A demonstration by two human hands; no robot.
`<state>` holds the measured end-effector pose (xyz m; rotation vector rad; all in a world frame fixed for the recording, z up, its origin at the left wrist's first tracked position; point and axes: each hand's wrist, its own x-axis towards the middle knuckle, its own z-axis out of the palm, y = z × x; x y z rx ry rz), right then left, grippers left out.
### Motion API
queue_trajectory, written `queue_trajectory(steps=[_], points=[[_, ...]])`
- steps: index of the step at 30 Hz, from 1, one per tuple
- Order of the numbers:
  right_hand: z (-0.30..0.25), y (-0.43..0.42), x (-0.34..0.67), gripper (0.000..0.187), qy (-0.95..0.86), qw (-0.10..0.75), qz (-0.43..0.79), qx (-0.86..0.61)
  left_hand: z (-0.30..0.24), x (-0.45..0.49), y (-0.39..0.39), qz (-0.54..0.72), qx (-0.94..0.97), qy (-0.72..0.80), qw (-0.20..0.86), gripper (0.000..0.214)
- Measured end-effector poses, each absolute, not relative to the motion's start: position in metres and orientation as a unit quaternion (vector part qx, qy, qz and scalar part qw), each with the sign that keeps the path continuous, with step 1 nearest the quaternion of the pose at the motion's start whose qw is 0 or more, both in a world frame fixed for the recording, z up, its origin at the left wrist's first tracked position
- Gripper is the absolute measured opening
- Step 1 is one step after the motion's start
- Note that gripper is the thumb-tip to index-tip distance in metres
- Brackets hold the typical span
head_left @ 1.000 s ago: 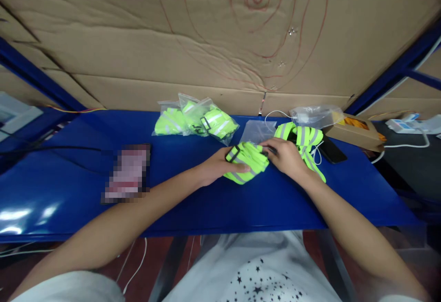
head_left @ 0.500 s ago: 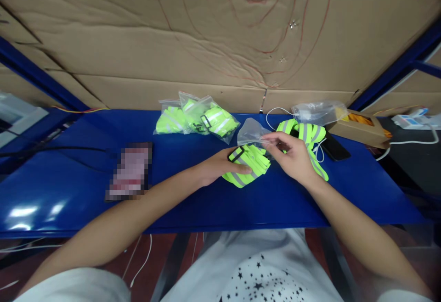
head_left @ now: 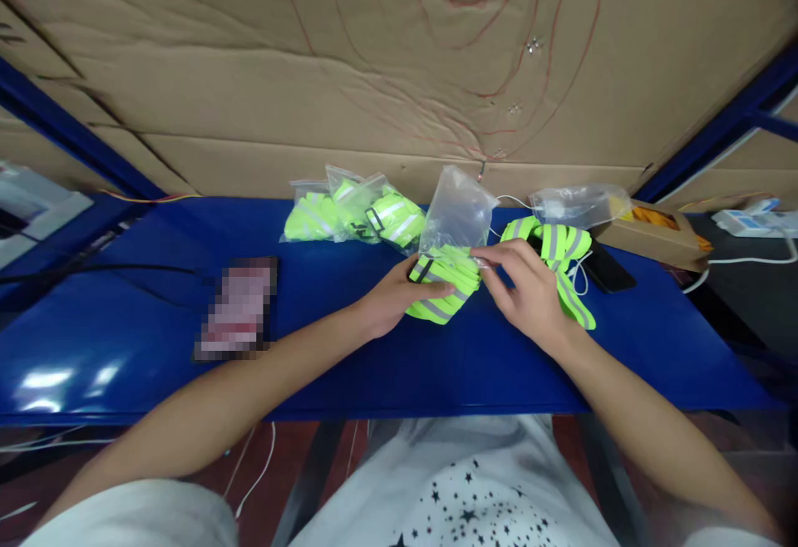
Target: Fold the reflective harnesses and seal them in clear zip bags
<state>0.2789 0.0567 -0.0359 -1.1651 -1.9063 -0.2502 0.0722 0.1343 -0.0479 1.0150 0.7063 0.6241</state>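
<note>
My left hand [head_left: 399, 293] is closed round a folded bundle of neon-yellow reflective strap [head_left: 442, 298] with grey stripes and a black buckle, its thumb lying across the front. A clear plastic bag [head_left: 458, 206] stands up behind the bundle, its near edge meeting the strap's top. With thumb and fingers, my right hand [head_left: 524, 285] pinches that edge at the bundle's upper right corner. How far the strap reaches inside the bag I cannot tell. Beyond my right hand lies another loose neon-yellow reflective strap [head_left: 577, 302].
Several bagged neon straps [head_left: 349, 214] lie at the table's back. At the right are a black phone [head_left: 611, 268], a white cable, a clear bag [head_left: 579, 204] and a cardboard box [head_left: 654, 239]. A blurred-out device [head_left: 237, 306] rests on the blue table [head_left: 374, 381] at the left.
The clear bag has opened out and now stands taller behind the bundle. The bundle has risen slightly toward the bag's mouth, and my right hand still pinches the bag's edge.
</note>
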Motion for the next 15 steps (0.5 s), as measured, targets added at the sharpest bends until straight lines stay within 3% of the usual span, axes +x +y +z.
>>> queue_trajectory(steps=[9,15], points=[[-0.047,0.058,0.279,0.039,-0.791,0.398,-0.232,-0.402,-0.037,0.071,0.128,0.357,0.433,0.304,0.770,0.058],[-0.062,0.064,0.266,0.030,-0.778,0.431,-0.107,-0.446,-0.047,0.070,0.137,0.383,0.436,0.297,0.758,0.055]])
